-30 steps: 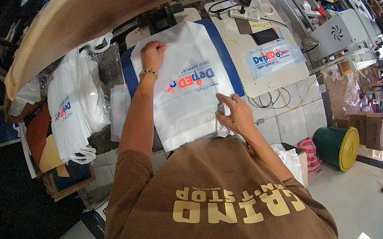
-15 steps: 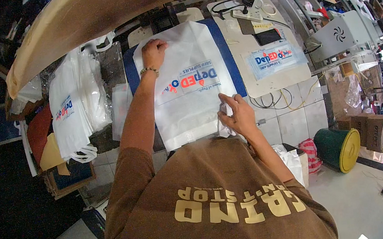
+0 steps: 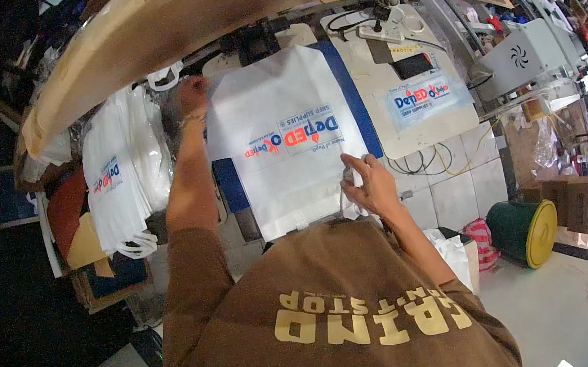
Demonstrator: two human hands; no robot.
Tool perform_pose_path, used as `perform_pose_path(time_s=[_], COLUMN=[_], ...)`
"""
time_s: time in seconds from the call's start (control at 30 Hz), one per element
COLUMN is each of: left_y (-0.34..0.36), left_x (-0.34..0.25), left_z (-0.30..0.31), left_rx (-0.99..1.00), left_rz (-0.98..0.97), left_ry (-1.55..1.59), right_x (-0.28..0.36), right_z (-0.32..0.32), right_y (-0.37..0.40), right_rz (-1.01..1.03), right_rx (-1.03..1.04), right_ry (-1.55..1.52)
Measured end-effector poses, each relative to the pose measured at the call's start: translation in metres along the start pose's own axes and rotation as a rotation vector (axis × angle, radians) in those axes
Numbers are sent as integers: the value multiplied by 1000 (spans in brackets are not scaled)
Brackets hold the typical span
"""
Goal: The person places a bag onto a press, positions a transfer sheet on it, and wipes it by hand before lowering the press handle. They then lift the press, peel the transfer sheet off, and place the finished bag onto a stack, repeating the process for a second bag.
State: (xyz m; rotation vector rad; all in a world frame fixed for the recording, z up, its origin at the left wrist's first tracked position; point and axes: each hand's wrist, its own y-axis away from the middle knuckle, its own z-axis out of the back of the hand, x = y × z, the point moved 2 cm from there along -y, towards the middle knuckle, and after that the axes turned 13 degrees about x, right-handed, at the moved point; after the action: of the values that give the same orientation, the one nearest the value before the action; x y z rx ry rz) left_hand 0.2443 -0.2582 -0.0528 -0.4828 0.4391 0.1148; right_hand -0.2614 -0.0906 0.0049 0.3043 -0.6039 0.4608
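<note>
A white bag [image 3: 294, 183] printed in blue and red lies flat over a blue board [image 3: 344, 83], its lower end close to my shirt. My right hand [image 3: 374, 185] rests at its lower right edge, index finger stretched onto the bag near the print. Under the other fingers of that hand is a bunched piece of white cloth [image 3: 353, 191]. Beyond the upper left edge of the bag is my left hand [image 3: 193, 97], smeared by motion and in shadow, so its fingers do not show clearly.
Printed white bags [image 3: 109, 183] with handles hang together at left. On the pale board [image 3: 394, 139] at right lie a printed blue-and-white sheet [image 3: 431, 101], a black phone [image 3: 413, 65] and a power strip [image 3: 380, 34]. A grey machine [image 3: 519, 56] and a green bin [image 3: 510, 231] stand farther right.
My left hand has moved left, off the top of the bag to beyond its edge. The clear sheet left of the blue board no longer shows there. My right hand stays at the lower right edge.
</note>
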Motion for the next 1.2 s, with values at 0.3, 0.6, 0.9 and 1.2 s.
perform_pose_path(time_s=[0.3,0.6,0.9,1.2], left_y=[128,203,340,265], left_x=[49,9,-4,-132], left_z=[194,251,175,128], left_rx=[-61,242,1565,1228], left_rz=[561,569,130,551], left_ry=[1016,974,197,567], right_x=[-6,1,-16,11], right_z=[6,-7,-12,-60], right_y=[-2,-4,4,2], right_rz=[-170,-342,-512,-536], right_rx=[-178,-148,-119,-131], right_ry=[-106,112,-189,-535])
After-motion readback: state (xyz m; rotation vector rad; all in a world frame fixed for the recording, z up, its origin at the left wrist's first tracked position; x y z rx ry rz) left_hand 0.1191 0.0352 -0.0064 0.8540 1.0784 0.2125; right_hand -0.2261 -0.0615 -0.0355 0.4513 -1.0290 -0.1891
